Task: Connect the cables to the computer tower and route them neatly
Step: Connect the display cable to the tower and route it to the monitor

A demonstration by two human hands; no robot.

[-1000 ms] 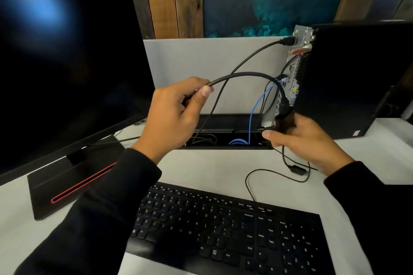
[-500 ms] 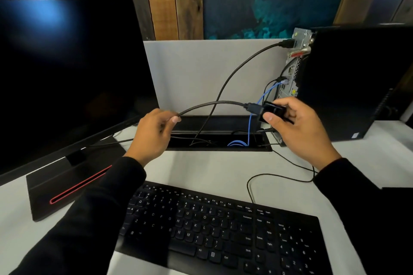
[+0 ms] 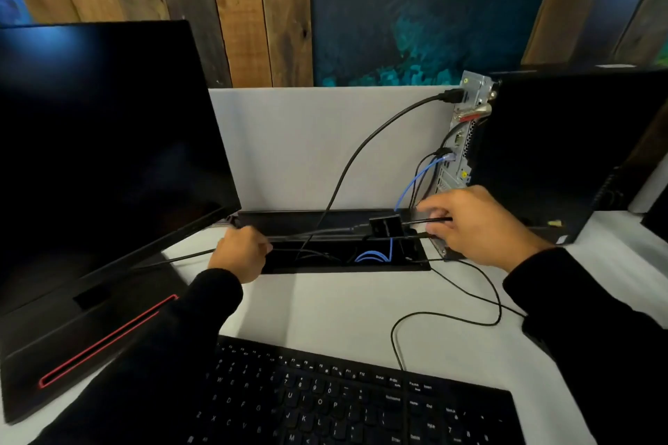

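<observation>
The black computer tower [image 3: 564,155] stands at the right, its metal rear panel [image 3: 467,141] facing left. A black cable [image 3: 361,152] is plugged in near the panel's top, and a blue cable [image 3: 415,181] lower down. My left hand [image 3: 240,251] grips a thick black cable [image 3: 318,233] at the left end of the desk's cable slot [image 3: 415,265]. That cable runs taut to a black plug block [image 3: 385,226] hanging over the slot. My right hand [image 3: 477,224] is just right of the block, by the tower's rear bottom, fingers curled on a thin black lead [image 3: 435,219]; the grip is blurred.
A large dark monitor [image 3: 90,155] on a red-striped base [image 3: 105,343] fills the left. A black keyboard [image 3: 361,408] lies at the front, its thin cable [image 3: 452,315] looping over the white desk. A grey partition [image 3: 307,141] stands behind the slot.
Both hands have dropped toward the cable slot. The arched cable has been pulled straight and low. The plug block now hangs left of my right hand's fingertips instead of inside them.
</observation>
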